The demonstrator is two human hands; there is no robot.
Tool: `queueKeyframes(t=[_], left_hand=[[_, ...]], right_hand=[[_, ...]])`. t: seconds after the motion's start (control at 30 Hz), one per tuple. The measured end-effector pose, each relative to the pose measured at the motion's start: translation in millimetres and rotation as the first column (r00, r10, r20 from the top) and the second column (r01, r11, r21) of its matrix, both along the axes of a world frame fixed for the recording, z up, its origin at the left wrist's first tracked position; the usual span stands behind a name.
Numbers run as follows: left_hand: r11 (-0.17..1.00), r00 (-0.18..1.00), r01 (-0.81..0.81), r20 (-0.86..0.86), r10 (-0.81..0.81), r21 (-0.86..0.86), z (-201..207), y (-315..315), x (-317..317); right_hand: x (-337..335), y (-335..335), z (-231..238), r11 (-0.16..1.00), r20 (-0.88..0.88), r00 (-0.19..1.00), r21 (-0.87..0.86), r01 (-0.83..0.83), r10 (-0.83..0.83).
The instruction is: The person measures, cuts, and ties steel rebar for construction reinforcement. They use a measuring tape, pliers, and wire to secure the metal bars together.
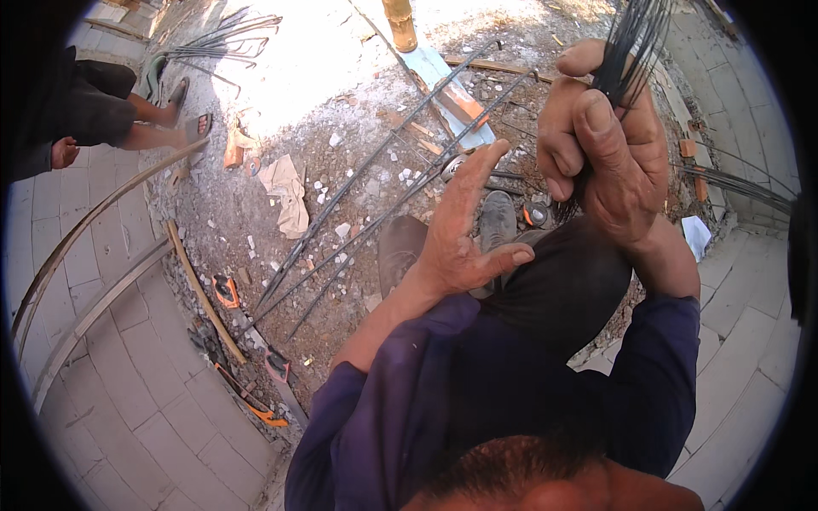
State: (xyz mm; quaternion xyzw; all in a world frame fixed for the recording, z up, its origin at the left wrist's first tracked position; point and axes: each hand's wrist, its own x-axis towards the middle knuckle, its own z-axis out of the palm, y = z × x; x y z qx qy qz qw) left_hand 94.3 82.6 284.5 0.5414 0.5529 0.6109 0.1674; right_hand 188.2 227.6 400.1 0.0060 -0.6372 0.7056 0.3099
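In my right hand (626,166) is a bundle of thin dark tie wire (635,55). My fingers and thumb are closed around it; the strands fan out above the hand and a short end shows below. My left hand (456,234) is held up to the left of it with the fingers stretched and the thumb apart, holding nothing. Under my hands, long steel rods (394,133) lie slanting across the rubble-strewn ground. A tape measure (535,215) sits on the ground beside my shoe (498,223).
At left lie another tape measure (226,291), a handsaw (277,366) and an orange-handled hacksaw (266,416). Bent steel bars (223,51) lie at the far left, near another person's legs (158,128). A bamboo post (400,25) stands ahead; block walls (128,358) flank the ground.
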Motion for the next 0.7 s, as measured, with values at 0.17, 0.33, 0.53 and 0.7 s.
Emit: queueKeyframes(t=[0.17,0.33,0.53,0.7], left_hand=[[0.965,0.811,0.257,0.556,-0.182,-0.059,38.4,-39.4,18.7],[0.993,0.717,0.083,0.687,-0.117,0.082,17.7,-94.2,40.7],[0.919,0.65,-0.311,0.76,0.019,0.243,10.3,-114.9,29.2],[0.877,0.673,-0.367,0.739,0.021,0.31,15.5,-93.3,-9.1]], right_hand=[[-21.3,-60.1,4.6,0.975,0.093,0.972,-0.073,-0.211,0.217],[-25.2,-73.4,-11.4,0.838,0.415,0.852,0.296,-0.458,0.319],[-39.5,-79.4,-27.8,0.559,0.735,0.457,0.129,-0.819,0.5],[-53.1,-73.3,-57.0,0.785,0.603,0.687,0.155,-0.6,0.406]])
